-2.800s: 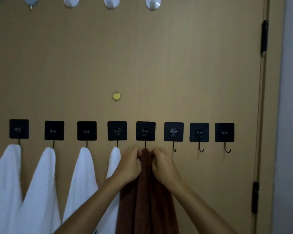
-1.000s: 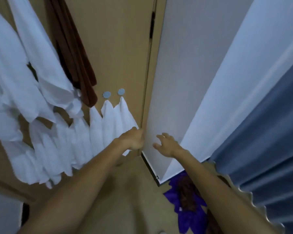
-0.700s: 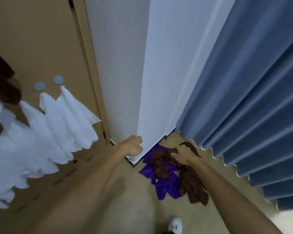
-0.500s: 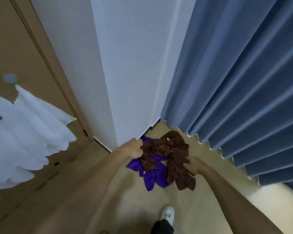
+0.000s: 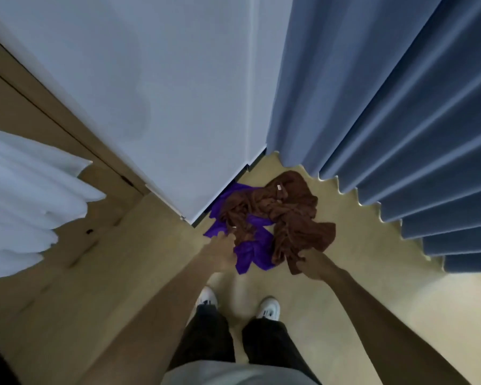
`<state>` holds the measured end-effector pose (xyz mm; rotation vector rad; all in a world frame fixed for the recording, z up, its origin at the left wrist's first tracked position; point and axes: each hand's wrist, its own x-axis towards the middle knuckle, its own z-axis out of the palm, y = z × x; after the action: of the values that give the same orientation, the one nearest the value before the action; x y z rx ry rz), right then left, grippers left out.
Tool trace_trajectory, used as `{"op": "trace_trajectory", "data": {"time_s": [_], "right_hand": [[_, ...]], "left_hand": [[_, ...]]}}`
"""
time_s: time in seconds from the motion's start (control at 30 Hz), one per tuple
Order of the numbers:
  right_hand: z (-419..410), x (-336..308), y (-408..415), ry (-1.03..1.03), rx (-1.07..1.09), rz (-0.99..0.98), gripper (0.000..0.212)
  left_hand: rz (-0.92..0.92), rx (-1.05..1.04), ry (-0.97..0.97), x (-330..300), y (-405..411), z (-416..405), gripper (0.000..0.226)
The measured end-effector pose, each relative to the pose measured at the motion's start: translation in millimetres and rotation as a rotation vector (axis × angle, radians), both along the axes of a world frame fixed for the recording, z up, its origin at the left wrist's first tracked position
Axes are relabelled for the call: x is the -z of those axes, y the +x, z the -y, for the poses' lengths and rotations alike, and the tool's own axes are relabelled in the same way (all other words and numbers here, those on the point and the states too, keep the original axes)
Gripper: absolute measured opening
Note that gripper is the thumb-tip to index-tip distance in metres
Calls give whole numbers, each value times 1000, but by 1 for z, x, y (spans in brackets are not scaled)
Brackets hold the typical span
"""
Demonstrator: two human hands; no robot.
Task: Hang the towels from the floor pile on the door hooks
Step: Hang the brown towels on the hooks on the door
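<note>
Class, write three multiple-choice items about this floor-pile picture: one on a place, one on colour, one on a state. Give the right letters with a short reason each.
1. Where does the towel pile lie?
A. on a chair
B. on the floor at the wall corner, beside the blue curtain
C. on a shelf

2. Which colours are the towels in the pile?
A. brown and purple
B. green and yellow
C. red only

3. What is the right hand doing?
A. resting in a pocket
B. pressing on the wall
C. gripping the near edge of a brown towel

Answers: 1 B, the pile sits on the tan floor where the wall meets the curtain. 2 A, brown cloth lies tangled over a purple towel. 3 C, brown cloth gathers into the closed right hand, while the left hand reaches the pile's near left side.
</note>
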<state>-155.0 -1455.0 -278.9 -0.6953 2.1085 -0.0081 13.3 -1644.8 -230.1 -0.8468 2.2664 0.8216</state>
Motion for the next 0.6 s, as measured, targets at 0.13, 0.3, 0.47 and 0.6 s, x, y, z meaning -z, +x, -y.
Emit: {"op": "trace_trajectory", "data": {"time_s": [0.13, 0.3, 0.47, 0.6], "right_hand": [[36, 54, 9, 8, -70, 132, 45], [83, 147, 16, 35, -60, 229, 50], [143, 263, 9, 92, -18, 256, 47], [198, 366, 1, 76, 50, 307, 52]], "left_hand": [[87, -55, 7, 50, 0, 10, 45], [167, -4, 28, 133, -4, 38, 52], [162, 19, 46, 234, -31, 89, 50], [140, 3, 87, 326, -56, 126, 37]]}}
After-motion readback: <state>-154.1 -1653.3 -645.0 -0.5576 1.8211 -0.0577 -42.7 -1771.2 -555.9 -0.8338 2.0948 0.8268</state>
